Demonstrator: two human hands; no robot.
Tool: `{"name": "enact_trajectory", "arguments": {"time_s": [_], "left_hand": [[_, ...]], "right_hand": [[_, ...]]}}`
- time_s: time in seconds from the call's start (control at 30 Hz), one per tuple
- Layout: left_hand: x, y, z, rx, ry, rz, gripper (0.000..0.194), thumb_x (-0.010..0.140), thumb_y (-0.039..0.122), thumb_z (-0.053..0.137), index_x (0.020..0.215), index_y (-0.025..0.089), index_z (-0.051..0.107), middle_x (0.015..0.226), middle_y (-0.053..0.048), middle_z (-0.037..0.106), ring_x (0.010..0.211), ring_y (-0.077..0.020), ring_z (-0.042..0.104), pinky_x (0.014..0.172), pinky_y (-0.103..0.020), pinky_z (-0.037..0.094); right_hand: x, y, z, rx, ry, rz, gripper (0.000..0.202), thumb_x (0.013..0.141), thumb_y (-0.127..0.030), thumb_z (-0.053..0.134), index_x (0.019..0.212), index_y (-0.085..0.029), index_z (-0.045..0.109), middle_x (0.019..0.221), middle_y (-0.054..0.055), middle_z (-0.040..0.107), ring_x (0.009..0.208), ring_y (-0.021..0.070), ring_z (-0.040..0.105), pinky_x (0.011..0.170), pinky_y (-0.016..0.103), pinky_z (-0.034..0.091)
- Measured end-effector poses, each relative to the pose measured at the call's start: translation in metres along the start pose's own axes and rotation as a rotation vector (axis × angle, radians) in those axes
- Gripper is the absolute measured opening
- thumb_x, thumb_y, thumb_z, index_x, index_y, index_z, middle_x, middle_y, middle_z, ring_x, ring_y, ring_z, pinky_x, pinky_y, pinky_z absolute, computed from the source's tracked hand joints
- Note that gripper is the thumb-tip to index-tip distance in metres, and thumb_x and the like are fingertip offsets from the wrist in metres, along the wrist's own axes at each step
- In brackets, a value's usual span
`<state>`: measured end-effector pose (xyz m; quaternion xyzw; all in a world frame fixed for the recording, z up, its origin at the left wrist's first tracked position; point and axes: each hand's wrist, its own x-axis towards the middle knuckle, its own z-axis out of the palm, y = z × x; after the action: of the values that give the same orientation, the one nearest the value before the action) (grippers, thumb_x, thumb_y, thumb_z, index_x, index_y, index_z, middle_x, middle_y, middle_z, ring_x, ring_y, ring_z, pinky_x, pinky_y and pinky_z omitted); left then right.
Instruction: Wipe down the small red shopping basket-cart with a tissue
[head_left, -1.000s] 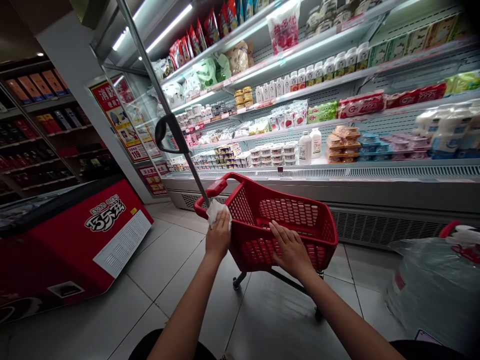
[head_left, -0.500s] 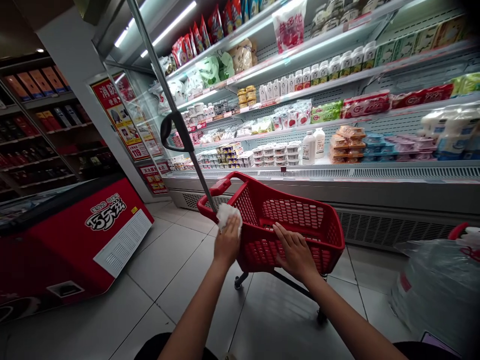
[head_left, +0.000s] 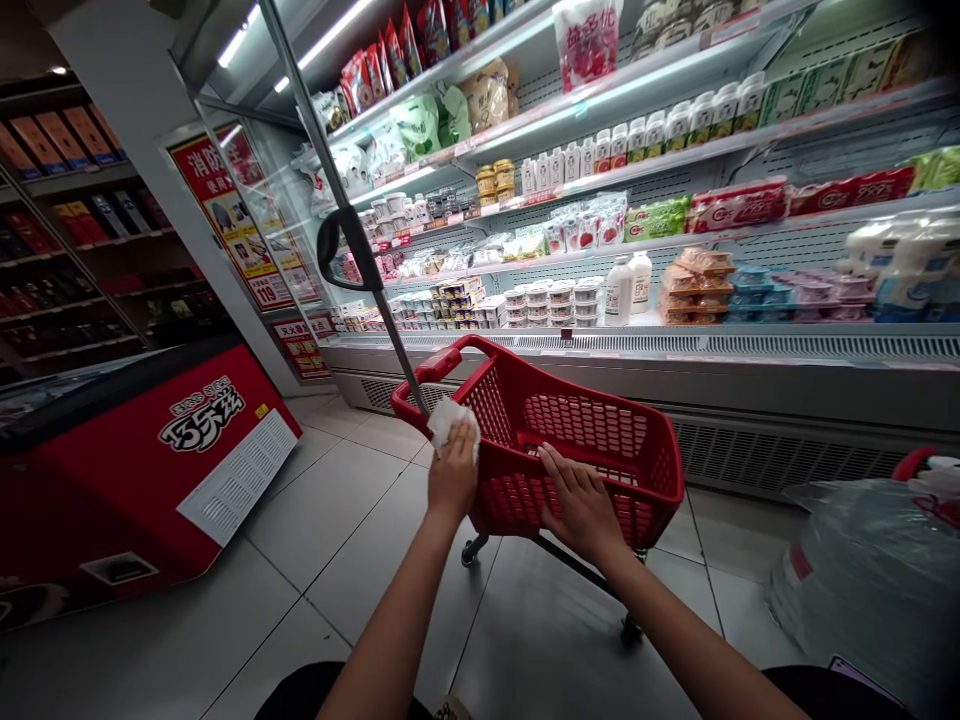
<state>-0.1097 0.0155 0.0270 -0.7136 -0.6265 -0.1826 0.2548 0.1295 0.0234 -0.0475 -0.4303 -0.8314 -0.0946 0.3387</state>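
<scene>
A red plastic shopping cart (head_left: 592, 415) with perforated basket walls stands in front of me. In my left hand (head_left: 453, 478) is a crumpled white cloth (head_left: 444, 418), pressed against the near rim by the handle end, at the foot of a grey metal pole (head_left: 397, 345). My fingers lie over the cloth and hide part of it. Farther right, my right hand (head_left: 581, 508) grips the near rim, its fingers over the top and its thumb on the outer side. A black loop handle (head_left: 349, 250) is fixed partway up the pole.
Behind the cart runs a refrigerated display (head_left: 525, 355) stocked with dairy and packaged goods. A red chest freezer (head_left: 150, 480) stands at left on the tiled floor (head_left: 360, 540). Plastic-wrapped goods (head_left: 870, 570) sit at right. Shelves (head_left: 67, 250) fill the far left.
The view has shifted slightly, so the cart, freezer and wrapped goods sit a little farther left. Both hands keep nearly the same places on the cart; the cloth remains in my left hand.
</scene>
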Motion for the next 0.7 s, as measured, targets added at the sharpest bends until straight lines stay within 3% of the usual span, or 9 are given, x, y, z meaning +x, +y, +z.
{"name": "enact_trajectory", "arguments": {"time_s": [0.1, 0.17, 0.23, 0.33, 0.47, 0.57, 0.7], "left_hand": [[-0.011, 0.056, 0.025, -0.068, -0.047, 0.111, 0.060, 0.098, 0.010, 0.038, 0.158, 0.016, 0.040, 0.163, -0.009, 0.042, 0.151, -0.0226, 0.041, 0.117, -0.042, 0.045], [-0.018, 0.083, 0.035, -0.108, -0.031, 0.127, 0.061, 0.099, 0.013, 0.039, 0.160, 0.014, 0.036, 0.164, -0.009, 0.040, 0.152, -0.0217, 0.038, 0.117, -0.042, 0.044], [-0.020, 0.090, 0.037, -0.125, -0.033, 0.169, 0.063, 0.099, 0.015, 0.040, 0.161, 0.015, 0.032, 0.165, -0.009, 0.039, 0.154, -0.0211, 0.035, 0.118, -0.041, 0.043], [-0.015, 0.070, 0.032, -0.137, -0.044, 0.214, 0.064, 0.100, 0.015, 0.039, 0.163, 0.019, 0.028, 0.165, -0.008, 0.040, 0.154, -0.0204, 0.036, 0.119, -0.041, 0.042], [-0.001, 0.050, 0.030, -0.225, -0.050, 0.102, 0.059, 0.103, 0.018, 0.035, 0.162, 0.019, 0.030, 0.165, -0.009, 0.039, 0.153, -0.0222, 0.036, 0.118, -0.045, 0.043], [-0.001, 0.073, 0.036, -0.291, -0.061, 0.057, 0.059, 0.102, 0.016, 0.035, 0.161, 0.017, 0.032, 0.165, -0.010, 0.039, 0.154, -0.0243, 0.035, 0.120, -0.048, 0.041], [-0.021, 0.130, 0.041, -0.377, -0.101, 0.176, 0.061, 0.102, 0.014, 0.035, 0.163, 0.018, 0.029, 0.166, -0.008, 0.037, 0.155, -0.0230, 0.033, 0.122, -0.046, 0.039]], "right_hand": [[0.003, -0.007, 0.001, -0.007, 0.015, -0.005, 0.091, 0.091, -0.030, 0.056, 0.168, -0.017, 0.007, 0.169, 0.010, 0.031, 0.142, 0.0309, 0.044, 0.120, 0.048, 0.031], [0.004, -0.007, -0.003, -0.026, 0.018, -0.038, 0.091, 0.092, -0.027, 0.053, 0.167, -0.013, 0.004, 0.169, 0.013, 0.030, 0.146, 0.0292, 0.041, 0.121, 0.046, 0.031], [0.000, 0.002, -0.010, -0.054, 0.004, -0.057, 0.088, 0.093, -0.025, 0.051, 0.167, -0.012, 0.004, 0.169, 0.014, 0.031, 0.149, 0.0276, 0.039, 0.121, 0.045, 0.031], [-0.019, 0.035, -0.025, -0.113, -0.003, 0.028, 0.081, 0.095, -0.028, 0.050, 0.167, -0.016, 0.014, 0.166, 0.011, 0.037, 0.149, 0.0293, 0.038, 0.122, 0.048, 0.031], [-0.053, 0.081, -0.038, -0.117, -0.025, 0.085, 0.069, 0.099, -0.035, 0.048, 0.164, -0.024, 0.027, 0.152, 0.009, 0.056, 0.144, 0.0299, 0.046, 0.124, 0.055, 0.025], [-0.065, 0.080, -0.037, -0.076, 0.002, 0.115, 0.073, 0.097, -0.043, 0.051, 0.163, -0.022, 0.026, 0.144, 0.012, 0.061, 0.134, 0.0314, 0.054, 0.124, 0.057, 0.026], [-0.065, 0.045, -0.038, -0.055, 0.047, 0.140, 0.081, 0.096, -0.043, 0.053, 0.164, -0.019, 0.018, 0.156, 0.017, 0.049, 0.137, 0.0357, 0.052, 0.123, 0.060, 0.024]]}}
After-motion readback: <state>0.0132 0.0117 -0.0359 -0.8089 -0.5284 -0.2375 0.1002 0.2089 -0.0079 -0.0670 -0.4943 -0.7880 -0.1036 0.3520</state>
